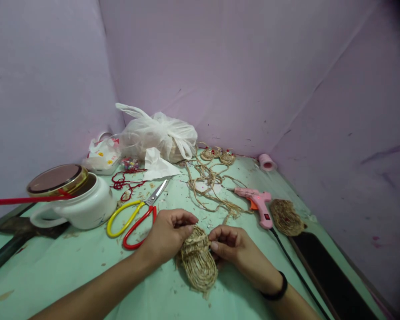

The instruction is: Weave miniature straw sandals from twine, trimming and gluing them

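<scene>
A small slipper woven from straw cord [200, 266] rests near the front of the green tabletop, its rounded sole end toward me. My left hand [173, 233] grips its upper left edge, thumb and fingers closed on the band. At the upper right side of the slipper, my right hand [231, 244] is closed in a pinch; the fingertips are partly hidden. Scissors with one yellow and one red handle [125, 218] lie spread beside my left hand. A pink glue gun [258, 202] lies beyond my right hand, its small light glowing.
Loose straw cord [216, 191] sprawls behind my hands. At left are a white mug [93, 209], a round gold-rimmed lid [56, 178] and a hammer [23, 226]. A plastic bag [160, 131] stands at the back. Another woven piece [286, 218] touches a dark flat bar [326, 271] at right.
</scene>
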Demonstrator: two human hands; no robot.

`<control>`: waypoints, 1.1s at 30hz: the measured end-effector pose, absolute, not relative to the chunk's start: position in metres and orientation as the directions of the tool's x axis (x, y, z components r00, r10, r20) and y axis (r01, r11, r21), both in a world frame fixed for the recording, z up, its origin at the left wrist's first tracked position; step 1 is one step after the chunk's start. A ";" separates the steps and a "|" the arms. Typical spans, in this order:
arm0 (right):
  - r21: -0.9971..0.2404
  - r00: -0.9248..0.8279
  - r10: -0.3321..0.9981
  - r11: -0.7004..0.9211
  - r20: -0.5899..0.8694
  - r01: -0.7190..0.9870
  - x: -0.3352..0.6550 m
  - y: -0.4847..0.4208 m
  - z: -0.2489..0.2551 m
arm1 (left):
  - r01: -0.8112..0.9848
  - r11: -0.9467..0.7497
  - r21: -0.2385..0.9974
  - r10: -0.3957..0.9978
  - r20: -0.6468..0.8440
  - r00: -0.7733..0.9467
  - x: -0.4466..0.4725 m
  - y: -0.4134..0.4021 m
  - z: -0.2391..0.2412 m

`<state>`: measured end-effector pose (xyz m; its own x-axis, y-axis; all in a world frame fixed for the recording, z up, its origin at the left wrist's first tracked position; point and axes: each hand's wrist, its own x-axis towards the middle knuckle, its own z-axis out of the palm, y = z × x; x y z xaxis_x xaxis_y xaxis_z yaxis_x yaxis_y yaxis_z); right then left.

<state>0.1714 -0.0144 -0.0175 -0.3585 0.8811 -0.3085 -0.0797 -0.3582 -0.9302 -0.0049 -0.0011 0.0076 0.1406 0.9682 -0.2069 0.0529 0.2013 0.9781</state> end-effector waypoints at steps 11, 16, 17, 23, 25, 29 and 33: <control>-0.919 -0.345 0.879 -0.382 -0.329 -0.098 0.170 -0.016 -0.014 | 0.069 0.188 0.980 0.971 -0.196 0.141 -0.004 -0.004 0.007; -0.915 -0.310 0.891 -0.384 -0.332 -0.122 0.167 -0.016 -0.016 | 0.029 0.221 0.975 0.965 -0.223 0.137 -0.004 -0.002 0.009; -0.911 -0.306 0.892 -0.387 -0.332 -0.141 0.167 -0.017 -0.016 | 0.022 0.226 0.974 0.965 -0.227 0.136 -0.004 -0.002 0.009; -0.906 -0.422 0.863 -0.381 -0.276 -0.187 0.165 -0.019 -0.016 | 0.003 0.228 0.974 0.965 -0.226 0.137 -0.002 -0.003 0.008; -0.904 -0.459 0.848 -0.384 -0.265 -0.187 0.165 -0.019 -0.016 | -0.006 0.215 0.977 0.967 -0.212 0.143 -0.003 -0.003 0.008; -0.884 -0.404 0.866 -0.407 -0.295 -0.229 0.167 -0.018 -0.016 | -0.038 0.186 0.982 0.975 -0.180 0.131 -0.006 0.001 0.011; -0.854 -0.356 0.888 -0.410 -0.293 -0.321 0.170 -0.015 -0.014 | 0.019 0.218 0.976 0.967 -0.219 0.131 -0.009 0.005 0.011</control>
<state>0.1696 -0.0146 -0.0143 -0.3559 0.8876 -0.2925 -0.3208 -0.4100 -0.8538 -0.0094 0.0049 0.0110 0.1307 0.9670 -0.2189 0.0186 0.2184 0.9757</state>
